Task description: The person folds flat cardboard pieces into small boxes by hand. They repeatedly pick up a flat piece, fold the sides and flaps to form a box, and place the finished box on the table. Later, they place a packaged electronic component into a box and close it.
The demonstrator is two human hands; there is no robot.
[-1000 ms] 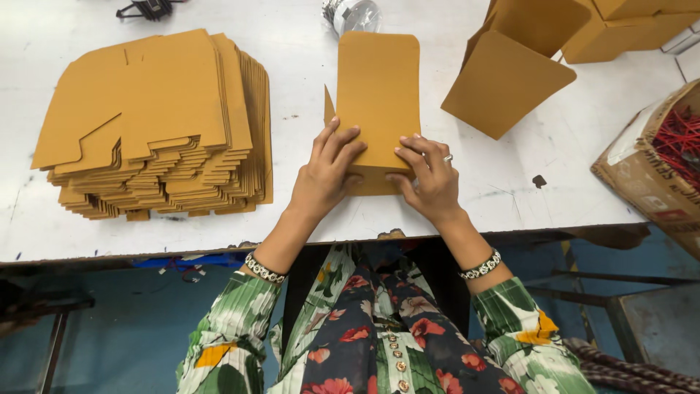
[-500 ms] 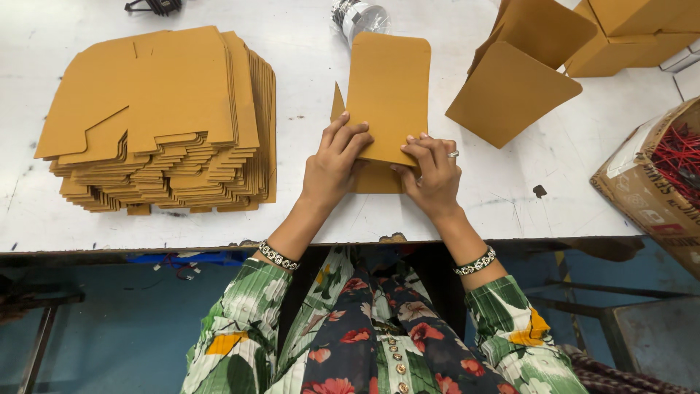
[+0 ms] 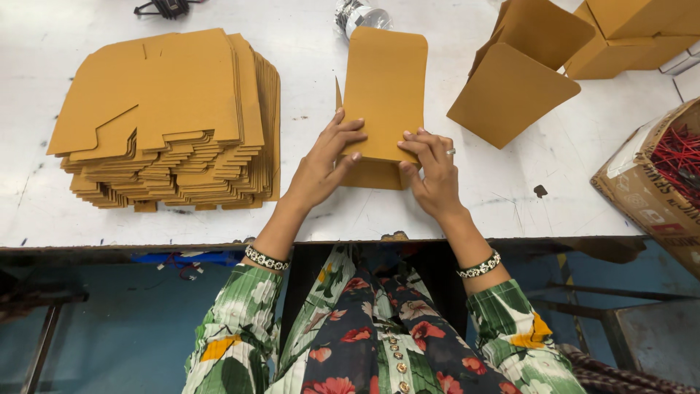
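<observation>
Two hands pressing a flat cardboard blank on a white bench

The left hand (image 3: 324,164) and right hand (image 3: 432,171) lie spread, fingers flat on the blank (image 3: 384,91) mid-bench (image 3: 306,219) — gripping nothing; its near edge is hidden beneath them. A stack of blanks (image 3: 164,120) sits left; folded boxes (image 3: 539,66) are cut off top right.

Left hand (image 3: 324,164) and right hand (image 3: 435,171) side by side, fingers flat, pressing down.
</observation>
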